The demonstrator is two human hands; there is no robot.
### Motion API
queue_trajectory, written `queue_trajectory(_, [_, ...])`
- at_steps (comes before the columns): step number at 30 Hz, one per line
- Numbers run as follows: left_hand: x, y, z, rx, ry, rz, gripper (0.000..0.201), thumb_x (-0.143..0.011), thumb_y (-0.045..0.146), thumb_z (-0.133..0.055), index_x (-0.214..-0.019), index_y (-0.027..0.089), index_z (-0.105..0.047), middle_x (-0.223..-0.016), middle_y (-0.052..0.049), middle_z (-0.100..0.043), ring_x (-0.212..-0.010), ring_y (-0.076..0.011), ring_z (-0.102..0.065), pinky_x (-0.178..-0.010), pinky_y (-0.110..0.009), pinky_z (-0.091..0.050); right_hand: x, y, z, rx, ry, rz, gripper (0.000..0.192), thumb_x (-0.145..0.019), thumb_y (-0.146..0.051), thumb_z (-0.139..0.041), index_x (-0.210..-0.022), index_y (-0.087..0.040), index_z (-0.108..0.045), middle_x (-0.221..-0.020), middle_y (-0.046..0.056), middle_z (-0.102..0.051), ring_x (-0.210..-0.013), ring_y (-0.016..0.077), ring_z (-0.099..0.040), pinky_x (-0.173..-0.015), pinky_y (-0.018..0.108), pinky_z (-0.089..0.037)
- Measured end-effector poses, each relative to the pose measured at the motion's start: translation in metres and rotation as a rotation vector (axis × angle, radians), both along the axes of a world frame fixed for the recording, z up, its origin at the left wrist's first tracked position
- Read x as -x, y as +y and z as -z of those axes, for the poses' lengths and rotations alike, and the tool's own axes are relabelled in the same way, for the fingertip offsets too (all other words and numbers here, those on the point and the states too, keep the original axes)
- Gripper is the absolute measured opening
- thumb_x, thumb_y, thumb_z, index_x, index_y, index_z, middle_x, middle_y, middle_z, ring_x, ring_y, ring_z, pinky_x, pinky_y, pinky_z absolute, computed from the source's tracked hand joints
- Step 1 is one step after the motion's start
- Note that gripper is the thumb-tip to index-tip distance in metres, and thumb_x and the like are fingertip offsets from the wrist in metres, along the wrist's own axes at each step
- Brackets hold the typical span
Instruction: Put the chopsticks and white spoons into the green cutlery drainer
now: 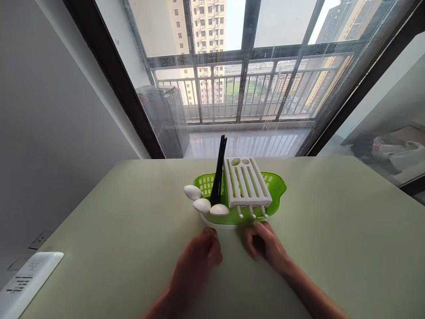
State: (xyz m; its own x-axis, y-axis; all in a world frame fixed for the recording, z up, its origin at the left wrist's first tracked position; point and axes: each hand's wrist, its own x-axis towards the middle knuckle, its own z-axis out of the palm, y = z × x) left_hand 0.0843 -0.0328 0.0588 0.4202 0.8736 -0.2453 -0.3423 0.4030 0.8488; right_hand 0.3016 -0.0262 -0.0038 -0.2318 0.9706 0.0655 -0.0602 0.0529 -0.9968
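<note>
A green utensil basket (275, 195) with slotted walls stands on a white base (226, 226). Black chopsticks (218, 173) lean upright inside it. Three white spoons (202, 205) hang over its left front, bowls outward. A white slotted rack (249, 182) with two oval holes lies tilted on the basket's right part, its hooks hanging down the front. My left hand (201, 250) is curled into a fist just in front of the base, with nothing visible in it. My right hand (264, 241) is close to the base's right front, fingers bent and smeared by motion; whether it touches the base is unclear.
The pale green table (133, 230) carries the basket near its far edge. A white device (29, 283) with dark markings sits at the lower left. Beyond the table are a dark-framed glass door, a balcony railing (265, 84) and a grey cabinet-like box (162, 117).
</note>
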Motion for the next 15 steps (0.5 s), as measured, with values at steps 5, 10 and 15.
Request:
queue_trajectory(5, [0.003,-0.012,-0.043,-0.661,0.481,0.182,0.007,-0.09,0.017,-0.064,-0.087,0.021,-0.06,-0.08,0.0,-0.059,-0.075,-0.015,-0.054,-0.073,-0.029,-0.043,0.004,0.001,-0.017,-0.12,-0.233,-0.05,0.072,-0.104,-0.056,-0.04,-0.041,-0.021,-0.045,-0.038,-0.001,-0.043,-0.042,0.0101,-0.04,-0.053,0.027,-0.033])
queue_trajectory(10, [0.003,0.005,-0.089,-1.234,0.556,-0.05,0.021,-0.088,0.002,-0.06,-0.089,0.023,-0.057,-0.074,0.002,-0.061,-0.068,-0.0135,-0.054,-0.068,-0.029,-0.046,0.01,0.001,-0.024,-0.181,-0.321,-0.057,0.058,-0.101,-0.038,-0.047,-0.046,-0.021,-0.041,-0.044,-0.003,-0.044,-0.047,0.0098,-0.04,-0.053,0.028,-0.029])
queue_trajectory(15, [-0.003,0.052,-0.113,-1.326,0.803,-0.62,0.01,-0.096,0.014,-0.055,-0.094,0.024,-0.059,-0.096,-0.003,-0.063,-0.09,-0.0184,-0.061,-0.081,-0.035,-0.05,0.012,0.003,-0.027,-0.176,-0.327,-0.081,0.049,-0.096,-0.031,-0.046,-0.049,-0.021,-0.04,-0.047,-0.004,-0.043,-0.049,0.0098,-0.039,-0.054,0.028,-0.029])
